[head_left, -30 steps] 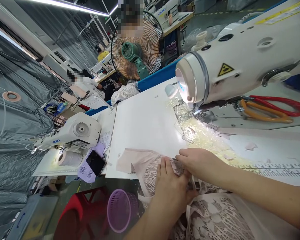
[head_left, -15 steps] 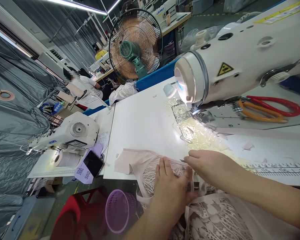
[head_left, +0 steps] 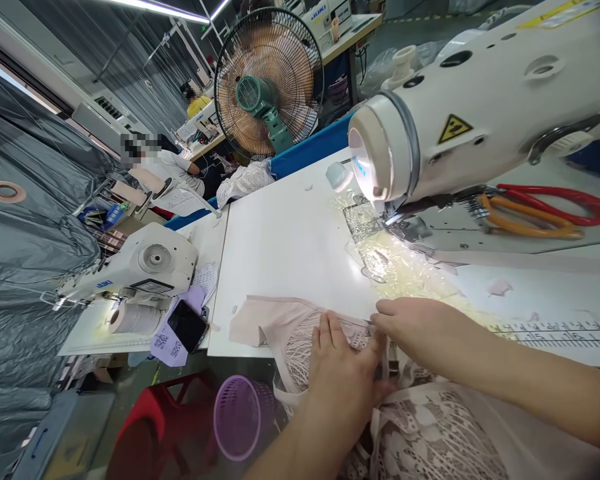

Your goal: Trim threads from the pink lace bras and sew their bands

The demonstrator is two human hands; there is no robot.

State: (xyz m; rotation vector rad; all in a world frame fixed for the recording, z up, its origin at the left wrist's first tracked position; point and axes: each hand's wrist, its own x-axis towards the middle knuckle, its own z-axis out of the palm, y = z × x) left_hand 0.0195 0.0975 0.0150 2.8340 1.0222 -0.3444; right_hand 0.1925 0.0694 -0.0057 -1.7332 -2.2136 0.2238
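A pale pink lace garment [head_left: 295,360] lies over the front edge of the white table. My left hand [head_left: 343,373] rests on it, the outer fingers flat on the lace and the thumb side closed on the cloth. Close by on the right, my right hand [head_left: 405,327] is pinched at the garment's upper edge. A thin, dark tip shows at its fingertips, too small to name. More lace cloth [head_left: 430,427] hangs toward my lap, below my right forearm.
A sewing machine head [head_left: 395,153] stands behind my right hand, its lamp lit. Scissors with red and orange handles [head_left: 535,230] lie on its bed. A second sewing machine [head_left: 155,257], a phone [head_left: 187,325], a purple basket [head_left: 237,417] and a red stool [head_left: 155,420] are left.
My right hand has shifted very slightly right, and less of the dark tip shows at its fingertips. My left hand and the garment stay nearly in place; the view has tilted slightly.
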